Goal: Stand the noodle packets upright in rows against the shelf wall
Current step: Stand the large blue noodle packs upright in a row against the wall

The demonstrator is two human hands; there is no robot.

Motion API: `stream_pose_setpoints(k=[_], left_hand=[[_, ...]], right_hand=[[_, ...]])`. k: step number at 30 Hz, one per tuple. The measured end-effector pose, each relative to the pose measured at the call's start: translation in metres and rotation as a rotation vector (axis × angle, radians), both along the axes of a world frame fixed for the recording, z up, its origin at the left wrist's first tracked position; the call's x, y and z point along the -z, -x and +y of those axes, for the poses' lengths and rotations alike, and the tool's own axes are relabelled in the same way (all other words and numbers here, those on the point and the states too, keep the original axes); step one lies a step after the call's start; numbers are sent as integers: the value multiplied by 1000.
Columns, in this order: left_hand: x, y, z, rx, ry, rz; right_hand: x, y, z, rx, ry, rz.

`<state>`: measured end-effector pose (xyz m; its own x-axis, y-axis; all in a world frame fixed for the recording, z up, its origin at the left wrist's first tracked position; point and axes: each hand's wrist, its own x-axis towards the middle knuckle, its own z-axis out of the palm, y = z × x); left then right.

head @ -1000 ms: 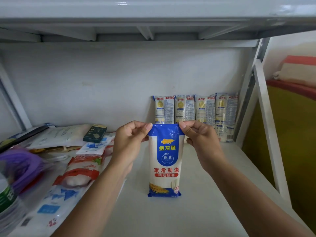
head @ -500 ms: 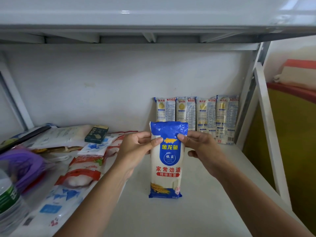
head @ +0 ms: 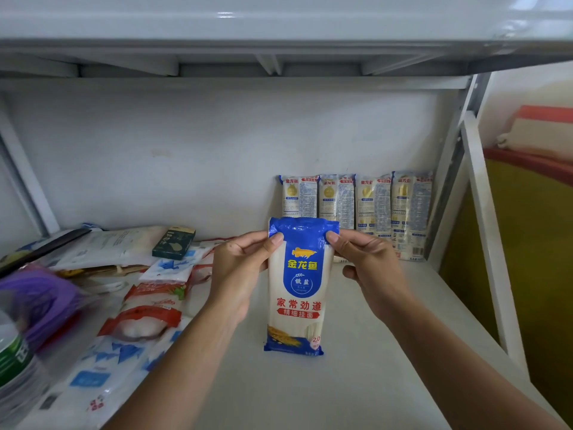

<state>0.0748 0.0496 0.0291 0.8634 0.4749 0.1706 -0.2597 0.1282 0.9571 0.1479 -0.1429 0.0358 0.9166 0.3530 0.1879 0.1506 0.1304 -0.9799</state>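
Item: blue noodle packet, long axis upright, base on shelf, well forward of back-wall row. My left hand, right hand: fingers pinching top corners.

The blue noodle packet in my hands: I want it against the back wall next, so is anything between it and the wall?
Partly. Straight behind the blue noodle packet stands the row of four packets; the wall left of that row looks free.
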Motion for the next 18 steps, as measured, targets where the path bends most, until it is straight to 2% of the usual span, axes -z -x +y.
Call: stream_pose_setpoints(k=[12,18], left_hand=[[-2,-2,2,-25,83,-98],[-5,-3,1,-14,15,-148]], right_hand=[[-2,3,5,69,-107,40],[-2,3,6,68,-85,25]])
